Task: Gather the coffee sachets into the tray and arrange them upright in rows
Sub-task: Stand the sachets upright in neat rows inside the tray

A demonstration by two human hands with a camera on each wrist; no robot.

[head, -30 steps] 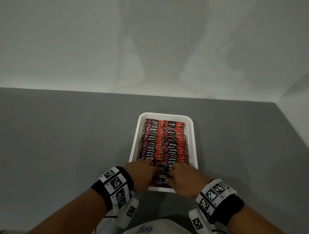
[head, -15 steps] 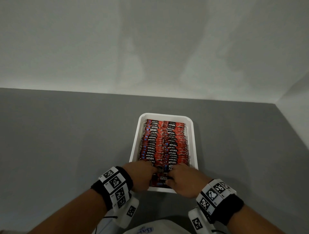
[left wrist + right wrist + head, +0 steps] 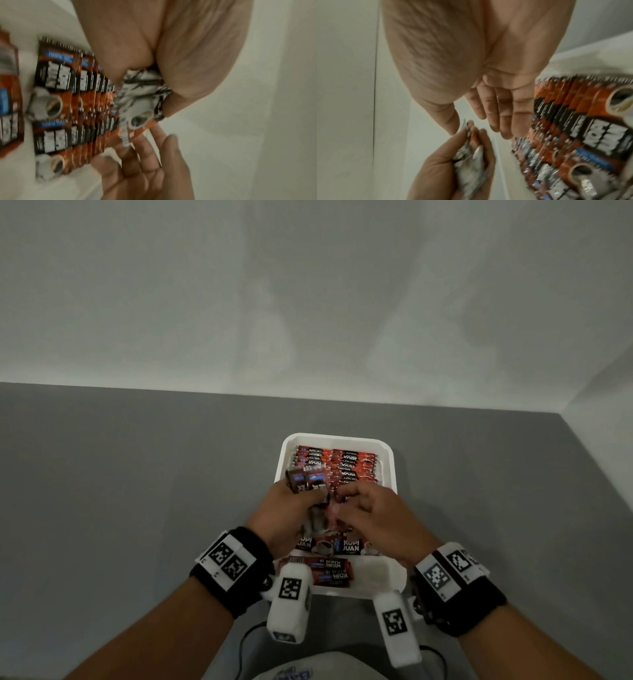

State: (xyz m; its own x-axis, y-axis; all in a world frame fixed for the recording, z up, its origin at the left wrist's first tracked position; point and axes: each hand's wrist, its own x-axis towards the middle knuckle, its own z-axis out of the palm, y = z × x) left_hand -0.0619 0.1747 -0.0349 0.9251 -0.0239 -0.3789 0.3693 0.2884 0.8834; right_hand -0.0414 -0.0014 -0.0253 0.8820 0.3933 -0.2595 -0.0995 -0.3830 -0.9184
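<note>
Sachets (image 3: pixel 306 481) upright in left hand (image 3: pixel 291 508)

White smooth plastic tray (image 3: pixel 388 470): faint sheen seen on rim and walls. Red-and-black printed coffee sachets (image 3: pixel 352 465): glossy foil-like film, light glints caught on faces, serrated cut edges seen in left wrist view (image 3: pixel 56 75). Bunch of sachets gripped in left hand (image 3: pixel 291 501): silvery, crinkled film noted (image 3: pixel 142 94). Grey tabletop (image 3: pixel 137 491): matt, even, smooth. Black wristbands (image 3: pixel 239 583): soft cloth, matt; white marker blocks (image 3: pixel 289 604) on them: smooth, matt plastic. Pale wall (image 3: pixel 308 302): matt, plain.
</note>
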